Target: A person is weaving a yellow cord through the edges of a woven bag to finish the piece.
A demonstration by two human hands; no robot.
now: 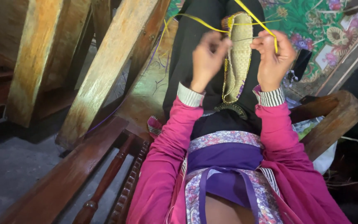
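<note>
Held upright between both hands over the black-clad lap: a narrow woven straw piece (238, 58); left hand (207, 59) closed, fingers pinching its left edge; right hand (273, 58) closed just beside its right edge, gripping a yellow strip (257, 19) that ran up and across the top; carved wooden chair arm (330, 120) lower right.
</note>
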